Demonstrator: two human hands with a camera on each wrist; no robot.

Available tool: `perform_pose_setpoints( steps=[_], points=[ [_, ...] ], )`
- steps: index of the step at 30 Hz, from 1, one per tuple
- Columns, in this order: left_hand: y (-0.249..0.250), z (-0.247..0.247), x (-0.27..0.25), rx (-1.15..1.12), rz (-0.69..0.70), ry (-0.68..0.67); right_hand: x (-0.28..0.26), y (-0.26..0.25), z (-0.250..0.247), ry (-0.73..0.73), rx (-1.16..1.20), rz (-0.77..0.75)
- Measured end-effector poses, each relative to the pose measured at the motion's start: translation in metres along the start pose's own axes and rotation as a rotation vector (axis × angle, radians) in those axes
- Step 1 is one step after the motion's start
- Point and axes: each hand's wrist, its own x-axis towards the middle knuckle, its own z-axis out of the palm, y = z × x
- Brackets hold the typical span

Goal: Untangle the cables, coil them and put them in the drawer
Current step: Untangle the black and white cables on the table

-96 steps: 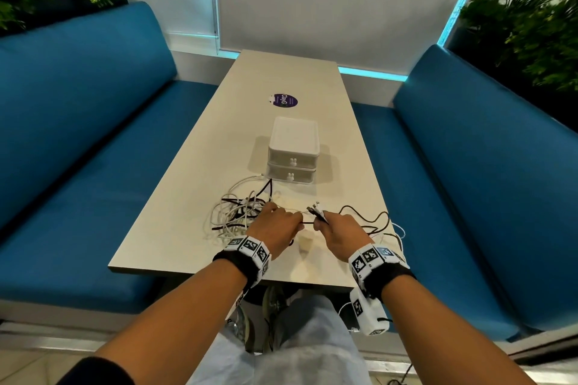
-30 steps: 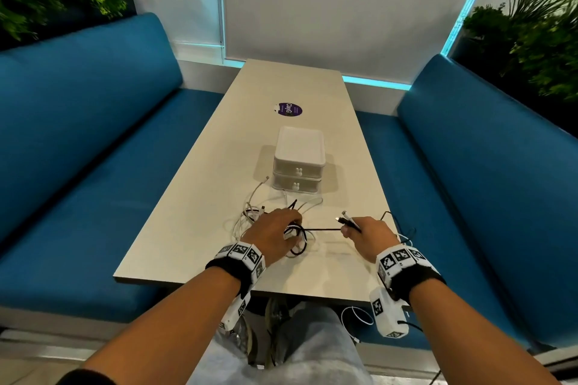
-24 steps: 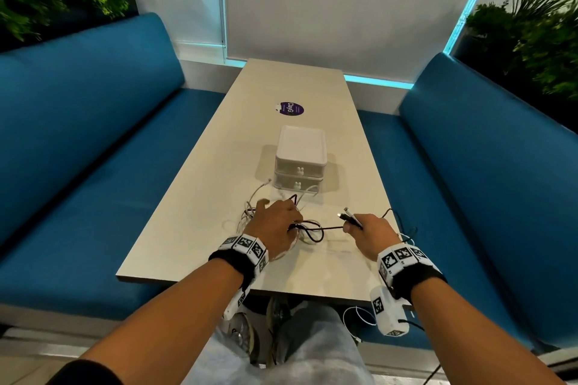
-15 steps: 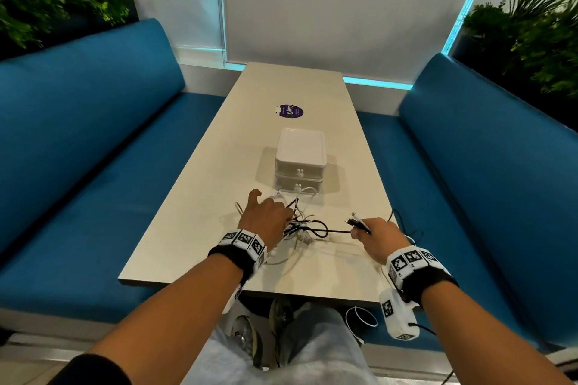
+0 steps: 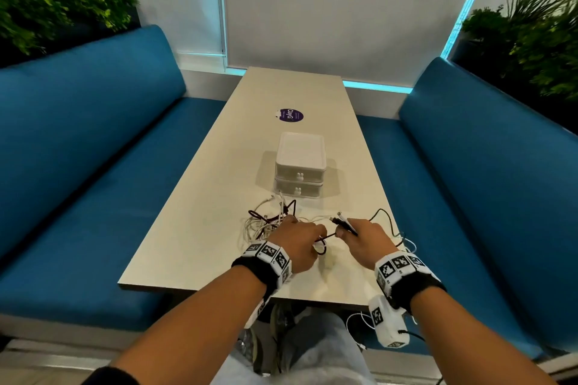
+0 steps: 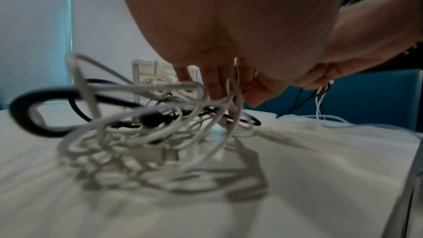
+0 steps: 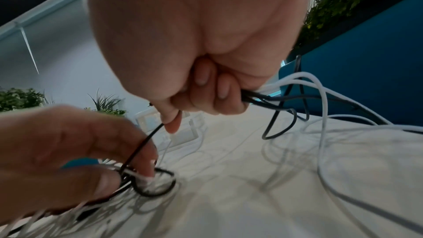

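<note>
A tangle of white and black cables [image 5: 266, 222] [image 6: 146, 115] lies on the pale table [image 5: 200, 228] near its front edge. My left hand [image 5: 300, 244] [image 7: 68, 151] pinches strands of the tangle, fingers down in it. My right hand [image 5: 359, 237] [image 7: 194, 88] grips a bundle of black and white cable ends [image 5: 344, 223], their plugs sticking out. A thin black cable [image 7: 139, 149] runs taut between the two hands. More cable [image 5: 384, 219] trails right and over the table's edge. The white two-drawer box [image 5: 300, 166] stands behind, both drawers closed.
Blue bench seats [image 5: 93, 197] flank the table on both sides. A purple round sticker [image 5: 291, 116] lies beyond the drawer box. Plants [image 5: 47, 0] stand behind the benches. A white cable [image 5: 359, 319] hangs below the table edge by my knees.
My hands have come closer together near the front edge; the left hand has drawn back from the tangle's far side, and the black cable span between them is shorter.
</note>
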Motion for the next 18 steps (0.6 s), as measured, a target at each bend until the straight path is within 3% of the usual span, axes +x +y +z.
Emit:
perform_pose_setpoints(
  steps=[4,12,18],
  points=[
    [-0.019,0.014,0.003,0.095,-0.011,0.068,-0.001,0.008,-0.015,0.013,-0.002,0.025],
    [-0.046,0.019,-0.007,0.043,0.033,0.201,0.001,0.033,-0.031,0.054,0.003,0.171],
    [-0.045,0.022,-0.009,0.073,0.002,0.139,0.003,0.035,-0.014,0.064,-0.075,0.247]
  ],
)
